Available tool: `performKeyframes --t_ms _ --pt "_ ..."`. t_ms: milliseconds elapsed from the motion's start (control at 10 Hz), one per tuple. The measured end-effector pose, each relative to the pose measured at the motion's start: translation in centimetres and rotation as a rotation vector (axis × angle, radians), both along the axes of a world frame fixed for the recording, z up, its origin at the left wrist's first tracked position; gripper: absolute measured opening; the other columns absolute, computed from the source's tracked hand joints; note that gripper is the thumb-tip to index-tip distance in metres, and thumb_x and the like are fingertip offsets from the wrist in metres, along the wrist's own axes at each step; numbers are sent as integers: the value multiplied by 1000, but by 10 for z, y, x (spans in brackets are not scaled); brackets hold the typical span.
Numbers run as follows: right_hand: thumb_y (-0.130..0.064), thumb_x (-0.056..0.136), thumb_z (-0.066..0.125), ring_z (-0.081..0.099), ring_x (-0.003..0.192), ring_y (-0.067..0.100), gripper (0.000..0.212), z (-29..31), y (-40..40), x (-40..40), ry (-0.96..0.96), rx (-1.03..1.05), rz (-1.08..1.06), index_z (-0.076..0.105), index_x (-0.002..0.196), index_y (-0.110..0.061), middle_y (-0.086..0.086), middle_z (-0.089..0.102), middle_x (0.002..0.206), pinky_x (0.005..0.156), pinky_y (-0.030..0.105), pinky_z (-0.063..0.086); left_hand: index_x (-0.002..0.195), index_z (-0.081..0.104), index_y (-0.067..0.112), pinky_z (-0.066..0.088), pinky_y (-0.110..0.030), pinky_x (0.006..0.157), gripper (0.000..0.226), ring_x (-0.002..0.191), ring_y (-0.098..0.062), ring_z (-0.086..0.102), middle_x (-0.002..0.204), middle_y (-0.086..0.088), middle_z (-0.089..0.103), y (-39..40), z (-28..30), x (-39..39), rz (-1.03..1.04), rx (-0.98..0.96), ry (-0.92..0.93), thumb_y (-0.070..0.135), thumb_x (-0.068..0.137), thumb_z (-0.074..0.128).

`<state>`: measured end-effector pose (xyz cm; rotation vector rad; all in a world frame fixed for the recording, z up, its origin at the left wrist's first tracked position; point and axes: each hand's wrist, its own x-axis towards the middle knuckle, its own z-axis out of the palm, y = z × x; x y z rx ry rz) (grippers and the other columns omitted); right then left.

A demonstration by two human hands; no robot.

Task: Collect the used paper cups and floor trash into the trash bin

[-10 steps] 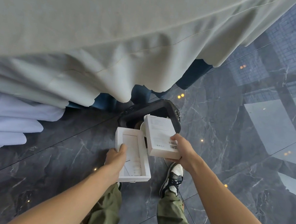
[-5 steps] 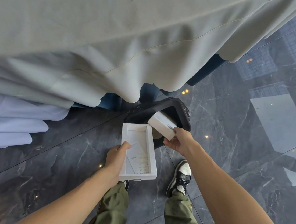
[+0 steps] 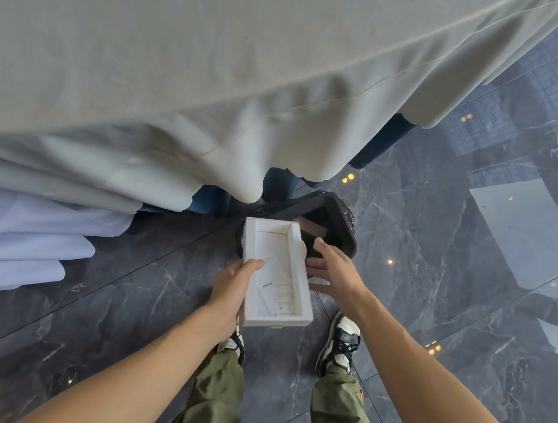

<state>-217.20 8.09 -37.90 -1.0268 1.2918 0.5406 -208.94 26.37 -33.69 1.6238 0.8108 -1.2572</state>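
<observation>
My left hand [image 3: 233, 285] grips the left edge of an open white box tray [image 3: 278, 273] with a paper slip inside, held level over the floor. Behind it stands the black trash bin [image 3: 345, 218], its mouth partly hidden by the tray; something pale lies inside it. My right hand [image 3: 333, 268] hovers empty beside the tray's right wall, fingers spread, just in front of the bin.
A table with a long grey cloth [image 3: 215, 84] fills the upper view and overhangs the bin. White cloth folds [image 3: 20, 239] hang at the left. Dark glossy marble floor [image 3: 454, 264] stretches to the right. My two shoes [image 3: 341, 342] stand below the tray.
My right hand has let go of the white box lid, which is gone into the bin, and has drawn back beside the tray. The left hand has kept hold of the tray.
</observation>
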Motion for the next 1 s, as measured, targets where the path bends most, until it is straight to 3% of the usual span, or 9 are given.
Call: performKeyframes --t_ms 100,200,400,500,600,700,800,1000 --pt "-33 100 56 73 105 30 31 14 -2 -23 -151 118 -53 66 128 -25 12 73 117 91 48 61 115 71 21 62 -42 88 23 105 -29 75 113 -10 79 -24 -9 1 -33 -72 17 34 97 70" --pt "-19 100 58 72 90 27 27 13 -6 -33 -102 79 -209 69 124 -12 21 72 119 64 36 60 122 65 15 61 -40 78 28 101 -27 74 108 -9 76 -41 -16 -2 -24 -99 28 32 99 69" --pt "-20 101 59 70 82 25 29 3 -14 -39 2 15 -234 68 124 -5 21 72 116 54 31 58 130 66 6 62 -34 72 32 100 -26 73 114 -14 75 -44 -30 -8 -128 -84 35 19 100 65" --pt "-22 100 61 69 83 23 28 -6 -16 -33 31 -43 -179 69 123 -9 15 73 111 60 34 60 126 71 6 64 -32 78 31 109 -27 72 123 -17 73 -41 -38 -10 -180 -70 31 16 97 68" --pt "-21 99 62 71 90 26 29 -9 -18 -24 25 -66 -185 67 125 -9 15 70 115 76 43 65 124 69 7 63 -35 88 29 114 -29 70 122 -16 70 -43 -37 -8 -155 -75 34 18 97 69" --pt "-19 100 63 68 108 33 36 -11 -19 -16 49 -82 -207 59 135 -12 12 62 121 88 51 63 114 66 16 57 -35 99 15 117 -27 66 115 -8 67 -45 -27 -2 -116 -75 37 21 100 67" --pt "-19 101 61 66 112 31 41 -12 -19 -15 87 -106 -189 54 141 -11 10 59 123 92 50 62 118 67 18 55 -37 103 17 120 -26 66 124 -8 68 -42 -28 0 -102 -95 32 20 101 65" --pt "-24 101 56 62 91 22 45 -5 -11 -20 113 -258 -27 53 144 -12 6 62 106 95 47 59 135 63 19 52 -41 110 33 133 -25 59 150 -5 58 -52 -15 -2 -189 -44 -41 23 103 62"
